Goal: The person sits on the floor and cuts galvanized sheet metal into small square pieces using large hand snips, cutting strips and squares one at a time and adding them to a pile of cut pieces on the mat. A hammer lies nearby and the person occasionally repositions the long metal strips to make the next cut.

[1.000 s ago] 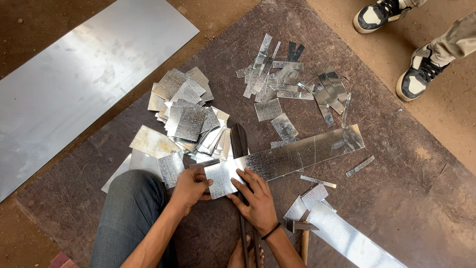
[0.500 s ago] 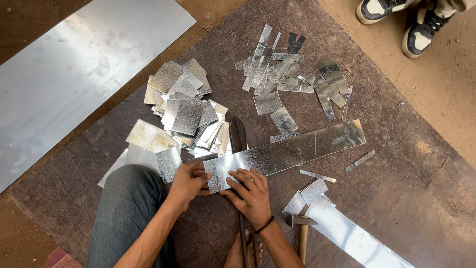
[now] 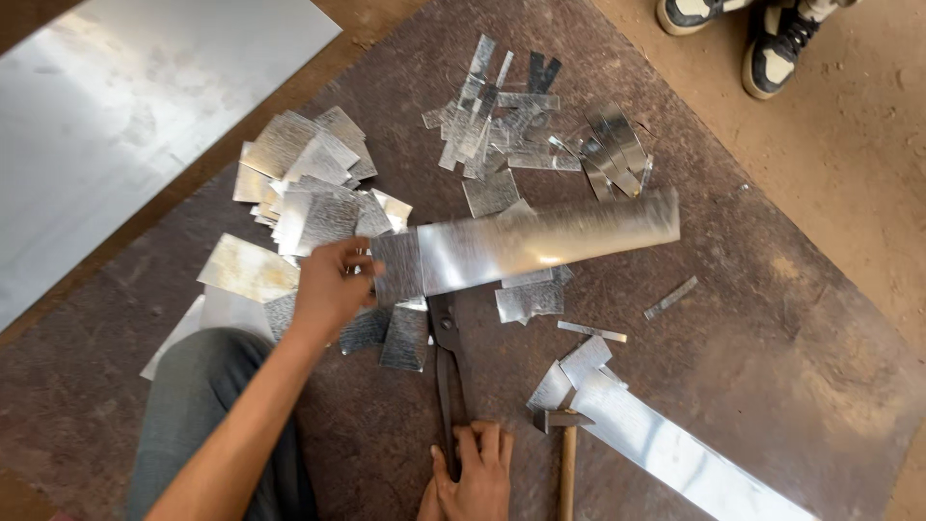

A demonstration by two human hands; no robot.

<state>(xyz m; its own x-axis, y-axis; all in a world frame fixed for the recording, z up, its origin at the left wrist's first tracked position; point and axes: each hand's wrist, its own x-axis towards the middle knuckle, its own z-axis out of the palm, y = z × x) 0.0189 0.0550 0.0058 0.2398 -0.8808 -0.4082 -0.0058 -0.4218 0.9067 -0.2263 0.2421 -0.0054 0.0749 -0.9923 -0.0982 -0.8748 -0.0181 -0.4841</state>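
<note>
Left hand: the left hand is clamped on the near end of a long metal strip, fingers curled over its edge, lifting it off the floor.
Right hand: the right hand lies at about 6 o'clock on the handles of the tin snips; fingers lie over the handles, but whether they grip tight I cannot tell.
Strip position: it runs from the left hand out towards 3 o'clock, just above the snips' blades, which point to 12 o'clock; the blades are not on the metal.
Done, by the look of it: a heap of cut squares lies at 10 o'clock of the strip, touching and overlapping one another; more pieces sit under the left hand.
Offcuts: a scatter of narrow scraps lies at 12 o'clock, apart from the squares.
Left, by the look of it: most of the held strip is uncut, and a second strip lies at 4 o'clock.
Stock: a large sheet lies whole at 10 o'clock, beyond the dark board.
Other tool: a hammer rests just beside the right hand.
Bystander: another person's shoes stand at 1 o'clock.
</note>
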